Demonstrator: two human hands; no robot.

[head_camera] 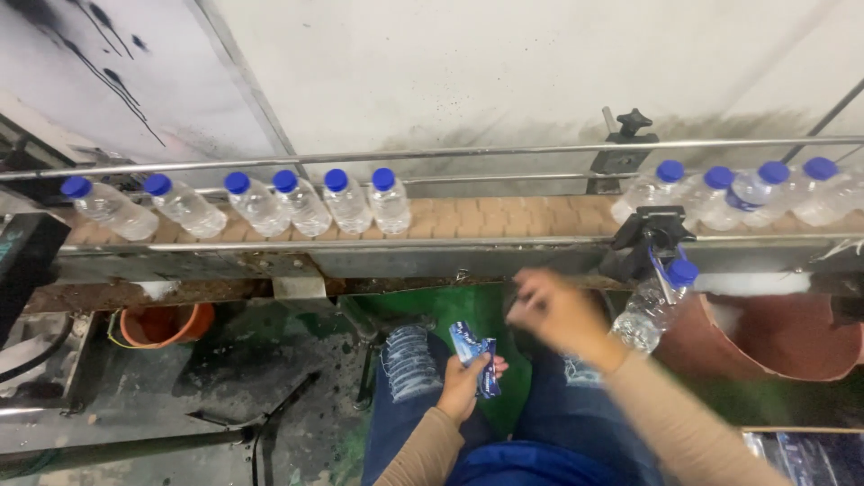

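1. Left hand pinches blue labels below the conveyor.
2. Right hand, blurred, grip unclear, beside a bottle.
3. Labelling step; next likely needs one label separated.

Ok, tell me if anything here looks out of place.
One clear bottle sits off the conveyor, tilted below the front rail by the right hand. The frame under the belt looks rusty and stained.
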